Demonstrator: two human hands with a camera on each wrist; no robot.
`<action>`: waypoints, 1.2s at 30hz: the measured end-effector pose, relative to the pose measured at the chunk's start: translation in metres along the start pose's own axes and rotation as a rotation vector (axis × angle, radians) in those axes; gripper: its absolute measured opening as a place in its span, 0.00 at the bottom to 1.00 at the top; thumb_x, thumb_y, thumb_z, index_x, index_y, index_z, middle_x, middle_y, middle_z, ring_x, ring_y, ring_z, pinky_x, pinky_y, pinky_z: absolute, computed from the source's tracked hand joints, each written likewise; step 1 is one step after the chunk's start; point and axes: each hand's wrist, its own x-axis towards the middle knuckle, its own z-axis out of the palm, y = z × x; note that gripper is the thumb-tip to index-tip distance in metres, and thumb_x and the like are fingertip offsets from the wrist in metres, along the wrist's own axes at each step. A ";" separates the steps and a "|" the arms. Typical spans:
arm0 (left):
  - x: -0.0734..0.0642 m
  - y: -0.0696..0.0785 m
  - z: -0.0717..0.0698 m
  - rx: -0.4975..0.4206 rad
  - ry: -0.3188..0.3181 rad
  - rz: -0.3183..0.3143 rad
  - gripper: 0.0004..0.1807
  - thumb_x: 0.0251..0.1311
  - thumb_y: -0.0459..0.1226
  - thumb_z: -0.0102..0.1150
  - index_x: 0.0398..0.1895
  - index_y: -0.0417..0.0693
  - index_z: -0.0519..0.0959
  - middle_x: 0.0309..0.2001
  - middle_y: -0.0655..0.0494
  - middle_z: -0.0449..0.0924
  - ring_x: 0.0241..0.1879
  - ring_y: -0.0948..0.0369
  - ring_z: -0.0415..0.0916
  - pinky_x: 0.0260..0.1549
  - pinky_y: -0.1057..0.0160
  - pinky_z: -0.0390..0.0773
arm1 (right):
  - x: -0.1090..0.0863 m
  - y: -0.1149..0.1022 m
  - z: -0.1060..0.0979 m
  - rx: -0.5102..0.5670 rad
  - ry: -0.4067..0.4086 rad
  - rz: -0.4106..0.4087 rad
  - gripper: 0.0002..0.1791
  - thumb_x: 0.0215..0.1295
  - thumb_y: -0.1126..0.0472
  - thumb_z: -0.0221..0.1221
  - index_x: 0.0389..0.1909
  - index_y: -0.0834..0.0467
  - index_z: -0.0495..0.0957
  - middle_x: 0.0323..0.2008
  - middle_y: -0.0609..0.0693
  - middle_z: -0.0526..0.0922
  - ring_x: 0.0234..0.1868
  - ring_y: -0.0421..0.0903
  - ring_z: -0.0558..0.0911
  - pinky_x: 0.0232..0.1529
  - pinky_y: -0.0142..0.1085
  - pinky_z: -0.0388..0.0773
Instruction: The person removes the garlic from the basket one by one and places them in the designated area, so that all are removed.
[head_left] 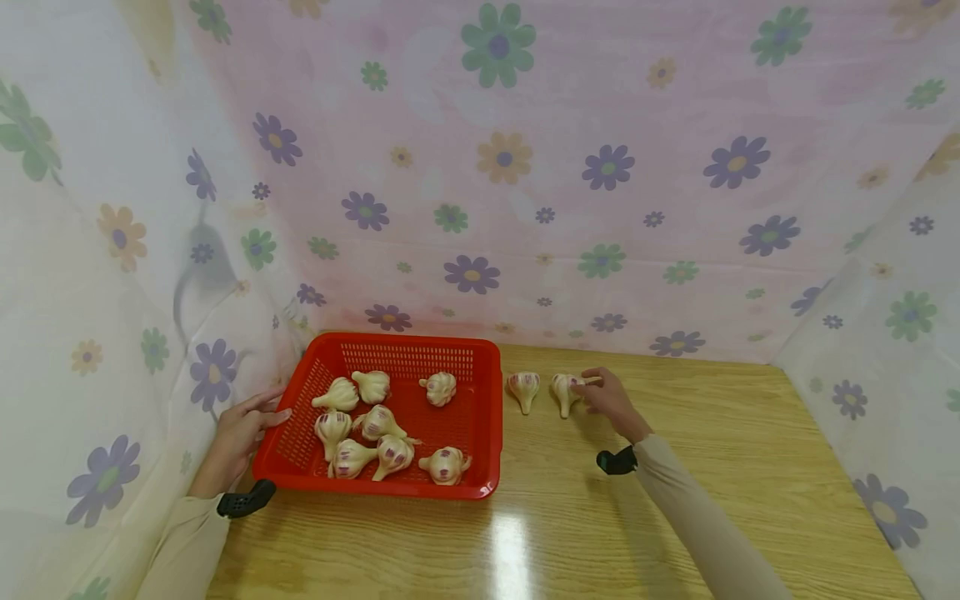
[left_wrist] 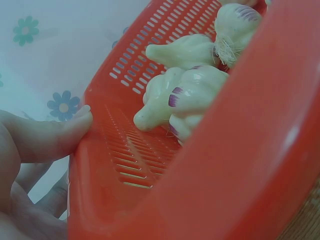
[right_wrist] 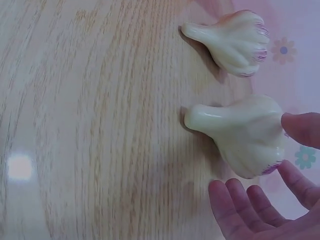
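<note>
A red plastic basket with slotted walls holds several garlic bulbs, cream with purple streaks. My left hand grips its left rim, thumb over the edge and fingers outside the wall. To the right of the basket, two garlic bulbs lie side by side on the wooden table, necks towards me. At the right-hand bulb is my right hand. Its thumb and index fingertips are right at the bulb's root end, while the other fingers extend loosely beside it. The left-hand bulb lies apart from the hand.
A flower-patterned cloth hangs behind the table and along both sides, close to the basket's left and back. The wooden table extends to the right and in front of the basket. Both wrists wear black camera mounts.
</note>
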 end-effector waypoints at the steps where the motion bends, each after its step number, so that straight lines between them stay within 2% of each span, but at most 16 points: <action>1: 0.000 0.000 0.000 -0.001 0.000 -0.001 0.37 0.60 0.35 0.60 0.71 0.39 0.57 0.36 0.70 0.78 0.33 0.66 0.80 0.34 0.62 0.81 | 0.004 0.004 -0.002 -0.012 0.004 -0.001 0.31 0.69 0.56 0.55 0.63 0.70 0.58 0.55 0.70 0.67 0.50 0.65 0.73 0.47 0.53 0.75; 2: 0.000 0.000 0.000 0.000 0.000 -0.001 0.37 0.60 0.35 0.60 0.71 0.39 0.57 0.36 0.70 0.78 0.33 0.66 0.80 0.34 0.62 0.81 | 0.007 0.009 -0.003 -0.028 0.005 -0.008 0.31 0.69 0.55 0.55 0.63 0.70 0.59 0.55 0.70 0.67 0.50 0.65 0.73 0.46 0.52 0.76; 9: 0.001 -0.001 0.000 0.005 -0.004 -0.005 0.37 0.60 0.35 0.60 0.71 0.39 0.57 0.36 0.70 0.77 0.33 0.65 0.80 0.34 0.62 0.81 | 0.003 -0.003 -0.009 -0.032 0.016 -0.010 0.28 0.68 0.57 0.55 0.61 0.70 0.62 0.56 0.69 0.67 0.52 0.66 0.73 0.50 0.55 0.73; 17: 0.001 -0.001 0.000 0.007 0.001 -0.009 0.37 0.59 0.35 0.61 0.71 0.40 0.58 0.35 0.70 0.77 0.33 0.65 0.81 0.34 0.61 0.81 | -0.005 -0.025 -0.010 -0.047 0.009 -0.093 0.25 0.68 0.55 0.55 0.59 0.67 0.66 0.56 0.68 0.67 0.55 0.66 0.70 0.52 0.57 0.71; 27: 0.001 -0.001 0.001 0.045 0.006 -0.005 0.36 0.61 0.36 0.59 0.71 0.41 0.58 0.36 0.69 0.76 0.33 0.64 0.80 0.34 0.61 0.81 | -0.012 -0.047 0.004 -0.014 -0.055 -0.152 0.21 0.68 0.59 0.55 0.57 0.68 0.69 0.54 0.66 0.72 0.51 0.63 0.74 0.48 0.57 0.74; 36: 0.001 -0.001 0.001 0.063 0.015 -0.018 0.36 0.61 0.37 0.59 0.71 0.43 0.58 0.39 0.67 0.77 0.34 0.64 0.80 0.35 0.61 0.81 | -0.020 -0.076 0.022 -0.004 -0.097 -0.197 0.19 0.69 0.59 0.54 0.54 0.67 0.72 0.50 0.65 0.77 0.43 0.51 0.80 0.44 0.50 0.78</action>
